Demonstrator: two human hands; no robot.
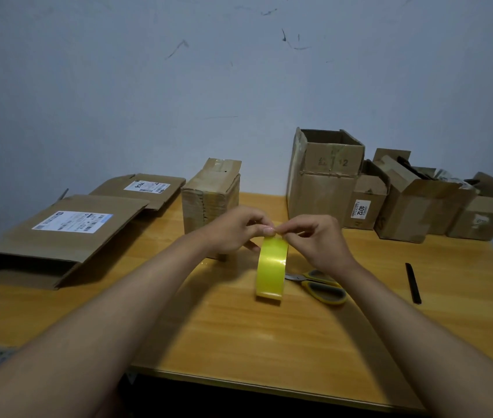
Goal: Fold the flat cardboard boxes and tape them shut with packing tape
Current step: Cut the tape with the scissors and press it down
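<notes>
A roll of yellow packing tape (pixel 271 270) stands on edge on the wooden table (pixel 239 333), near the middle. My left hand (pixel 234 229) grips the roll's top from the left, thumb on its upper rim. My right hand (pixel 314 241) pinches at the same top rim from the right, fingertips meeting the left thumb. A small folded cardboard box (pixel 210 200) stands upright just behind my left hand. Two flat cardboard boxes with white labels lie at the left, a large one (pixel 58 236) and a smaller one (pixel 143 188) behind it.
Yellow-handled scissors (pixel 319 285) lie right of the tape, partly under my right wrist. A black stick-like object (pixel 413 283) lies further right. Several opened cardboard boxes (pixel 326 176) stand along the wall at the back right. The table's front edge runs near my forearms.
</notes>
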